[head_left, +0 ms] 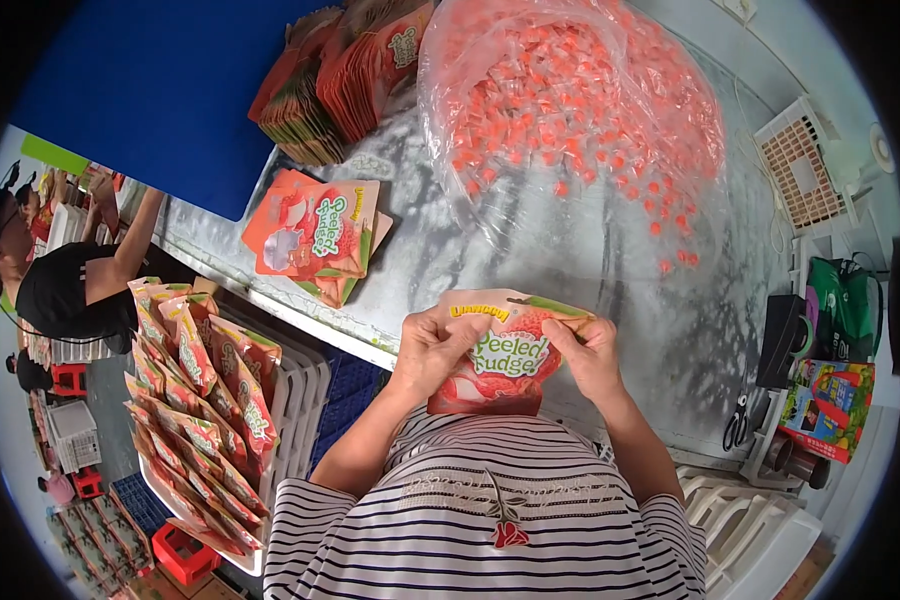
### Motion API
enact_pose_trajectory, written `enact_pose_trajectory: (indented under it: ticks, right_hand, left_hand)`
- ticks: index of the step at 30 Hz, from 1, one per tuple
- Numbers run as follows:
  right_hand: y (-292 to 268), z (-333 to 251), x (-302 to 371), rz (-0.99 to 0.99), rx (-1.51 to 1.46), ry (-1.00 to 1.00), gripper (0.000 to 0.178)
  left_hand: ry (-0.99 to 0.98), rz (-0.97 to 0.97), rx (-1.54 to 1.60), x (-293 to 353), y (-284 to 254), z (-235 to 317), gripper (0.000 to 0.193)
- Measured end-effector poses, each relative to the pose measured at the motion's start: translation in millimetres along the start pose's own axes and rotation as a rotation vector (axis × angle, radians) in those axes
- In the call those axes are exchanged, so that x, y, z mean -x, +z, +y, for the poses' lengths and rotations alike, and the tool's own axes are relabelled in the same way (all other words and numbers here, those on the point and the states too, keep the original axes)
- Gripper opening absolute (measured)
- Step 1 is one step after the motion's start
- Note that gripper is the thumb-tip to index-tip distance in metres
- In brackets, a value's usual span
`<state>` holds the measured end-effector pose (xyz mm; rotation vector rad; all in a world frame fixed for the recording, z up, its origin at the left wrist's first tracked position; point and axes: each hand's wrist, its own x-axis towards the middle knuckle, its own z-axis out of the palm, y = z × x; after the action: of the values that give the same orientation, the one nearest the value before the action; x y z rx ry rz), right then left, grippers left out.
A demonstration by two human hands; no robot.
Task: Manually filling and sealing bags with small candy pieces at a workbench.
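Note:
In front of my chest I hold up a red and pink candy pouch (505, 365) with its printed face showing. My left hand (433, 350) pinches its upper left edge, thumb on the front. On the upper right edge, the thumb and fingers of my right hand (587, 352) are closed in the same way. Whether the pouch is filled or sealed I cannot tell. Beyond it on the table (410, 260) lies a small pile of flat pouches (315, 235). Farther off, a large clear plastic bag (580, 110) spreads out, full of small red wrapped candies.
Stacked flat pouches (345, 80) stand at the back, beside a blue panel (160, 90). To my left, a white crate (260, 560) is packed with upright pouches. Another person (75, 285) works beyond it. Scissors (736, 422) hang by the table's right end, below a white basket (800, 170).

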<state>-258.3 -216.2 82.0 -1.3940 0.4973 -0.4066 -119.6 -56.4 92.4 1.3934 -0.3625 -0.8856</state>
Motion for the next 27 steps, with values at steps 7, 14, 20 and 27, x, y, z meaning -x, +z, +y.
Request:
enact_pose_trajectory:
  ticks: [7, 14, 20, 27]
  right_hand:
    - [7.3, -7.9, -0.3, -0.075, -0.034, 0.046, 0.015]
    - [6.7, -2.0, -1.3, -0.007, 0.046, 0.046, 0.015]
    - [3.3, -19.3, 1.1, -0.054, 0.343, -0.073, 0.020]
    - [10.1, -10.7, -15.8, 0.004, 0.245, -0.174, 0.030]
  left_hand:
    - [-0.014, -0.098, 0.090, 0.6, 6.5, 1.9, 0.018]
    - [0.003, -0.023, -0.010, 0.0, 13.6, 13.5, 0.024]
    - [0.163, 0.010, -0.096, -0.6, 4.0, -11.1, 0.026]
    - [0.551, 0.258, -0.546, -7.5, -3.2, -9.6, 0.078]
